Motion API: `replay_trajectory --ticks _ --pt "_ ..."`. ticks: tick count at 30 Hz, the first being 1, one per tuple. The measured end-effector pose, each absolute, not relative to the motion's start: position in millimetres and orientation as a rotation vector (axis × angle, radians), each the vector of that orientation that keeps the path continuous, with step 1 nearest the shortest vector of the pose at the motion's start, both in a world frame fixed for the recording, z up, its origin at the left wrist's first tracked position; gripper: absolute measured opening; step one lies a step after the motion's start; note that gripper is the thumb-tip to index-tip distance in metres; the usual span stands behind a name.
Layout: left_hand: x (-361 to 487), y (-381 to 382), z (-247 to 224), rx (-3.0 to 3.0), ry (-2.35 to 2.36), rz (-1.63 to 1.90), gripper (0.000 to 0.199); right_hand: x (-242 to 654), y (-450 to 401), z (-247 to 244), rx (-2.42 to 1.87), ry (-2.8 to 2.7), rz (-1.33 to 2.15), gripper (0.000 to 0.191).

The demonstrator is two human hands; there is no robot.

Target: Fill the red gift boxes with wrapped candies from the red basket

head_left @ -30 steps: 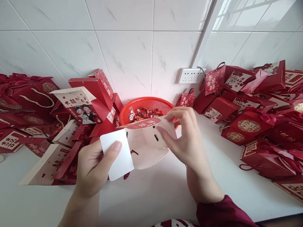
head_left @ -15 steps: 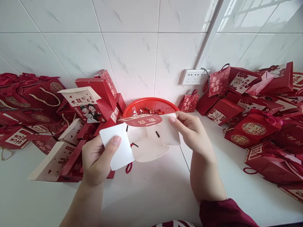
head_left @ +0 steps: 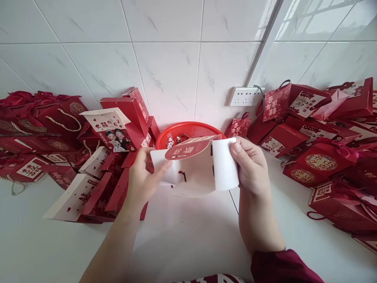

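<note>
Between my two hands a paper gift box (head_left: 196, 179) is held up with its top open, showing the white inside. Its red rounded flap (head_left: 187, 149) with pale characters stands at the far side. My right hand (head_left: 251, 163) pinches the white side flap (head_left: 224, 165) on the right, which is bent into a curve. On the other side my left hand (head_left: 147, 173) grips the left side flap (head_left: 163, 163) and wall, its thumb blurred across the flap. Short dark cord ends poke through the inside walls. Behind the box, a red plastic basket (head_left: 191, 127) of small wrapped pieces is partly hidden.
Red gift boxes (head_left: 118, 133) and bags with rope handles (head_left: 54, 116) crowd the left side of the white counter (head_left: 182, 243). More red boxes (head_left: 321, 163) are heaped at the right. A power strip (head_left: 246, 96) is on the tiled wall.
My left hand has moved right and up, and its flap now folds inward. The right flap has bent into a curve. The box has turned, and the view has shifted slightly.
</note>
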State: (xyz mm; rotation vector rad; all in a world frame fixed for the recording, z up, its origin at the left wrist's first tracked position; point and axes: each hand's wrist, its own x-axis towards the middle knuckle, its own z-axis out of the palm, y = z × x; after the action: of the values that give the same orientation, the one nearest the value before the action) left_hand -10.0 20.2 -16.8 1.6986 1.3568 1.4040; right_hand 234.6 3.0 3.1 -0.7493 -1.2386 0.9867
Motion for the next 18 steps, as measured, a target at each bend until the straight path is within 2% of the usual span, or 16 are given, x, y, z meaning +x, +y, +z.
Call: replay_trajectory --ticks 2,4,5,9,12,16,18 --pt "-5.2 21.6 -14.1 1.907 1.528 1.578 0.066 232.4 1.1 4.5 -0.794 -1.303 0.906 0.034" --pt "-4.2 19.7 -10.4 2.192 1.55 1.643 0.072 231.5 -0.5 6.6 -0.842 -1.398 0.883 0.033" --pt "-5.0 17.9 -8.5 2.336 1.516 1.624 0.066 231.8 -1.0 7.6 -0.856 -1.447 0.893 0.034" --pt "-10.7 7.0 -2.6 2.57 1.293 1.51 0.02 236.6 -0.4 9.1 -0.9 -1.549 1.035 0.035" --pt "-11.7 -0.5 1.8 2.433 1.267 1.552 0.005 240.0 2.8 8.3 -0.957 -1.555 1.113 0.036" --pt "-12.2 -3.9 6.5 2.047 1.428 1.393 0.035 239.9 5.6 8.3 -1.01 -1.628 1.101 0.038" --pt "-14.5 -2.1 6.5 1.785 1.426 1.205 0.041 238.9 5.6 8.3 -1.011 -1.679 1.084 0.038"
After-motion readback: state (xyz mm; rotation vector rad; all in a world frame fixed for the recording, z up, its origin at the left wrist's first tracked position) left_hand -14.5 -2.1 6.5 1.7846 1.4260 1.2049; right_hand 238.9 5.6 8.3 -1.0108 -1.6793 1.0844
